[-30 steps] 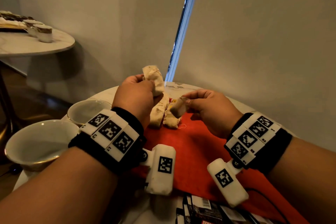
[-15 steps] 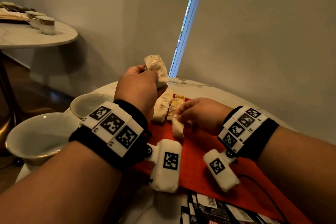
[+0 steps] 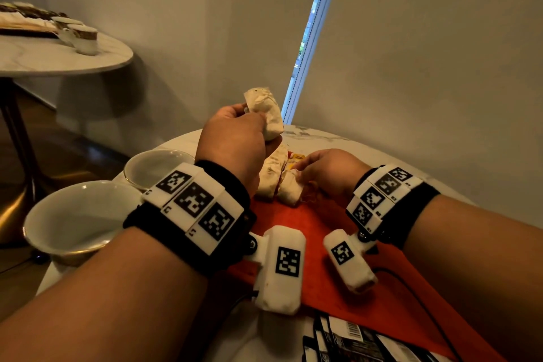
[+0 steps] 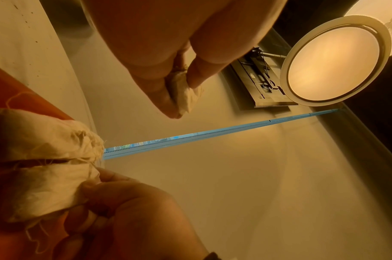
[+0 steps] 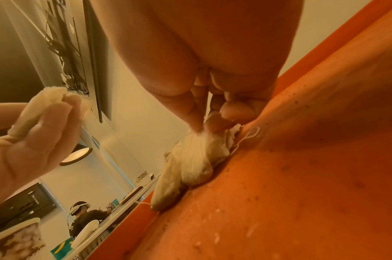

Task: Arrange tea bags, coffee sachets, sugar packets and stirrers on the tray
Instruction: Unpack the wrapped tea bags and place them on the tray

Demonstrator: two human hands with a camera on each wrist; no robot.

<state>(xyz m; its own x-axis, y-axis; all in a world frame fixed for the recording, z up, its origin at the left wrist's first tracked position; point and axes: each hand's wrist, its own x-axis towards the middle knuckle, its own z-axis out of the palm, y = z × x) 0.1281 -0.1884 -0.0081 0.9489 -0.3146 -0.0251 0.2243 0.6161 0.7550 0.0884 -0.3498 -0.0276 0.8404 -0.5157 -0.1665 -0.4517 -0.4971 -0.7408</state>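
Where the round marble surface (image 3: 317, 138) curves off at the left, two white cups (image 3: 73, 220) sit close to its edge, the nearer one just beside the left wrist. The left hand (image 3: 235, 141) is raised above the surface, its fingers (image 4: 197, 70) and thumb pinching one cream, crumpled cloth-like tea bag (image 3: 264, 112) in the air. Below it, two more tea bags (image 3: 271, 176) lie side by side, touching, at the far end of the orange-red tray (image 3: 338, 288); loose threads trail from them. The right hand (image 3: 329, 170) reaches down to the right-hand bag, fingers (image 5: 197, 109) pinching its bunched top. Nearer the person, most of the tray lies bare. Dark sachets (image 3: 352, 338) lie on the surface at the tray's near edge.
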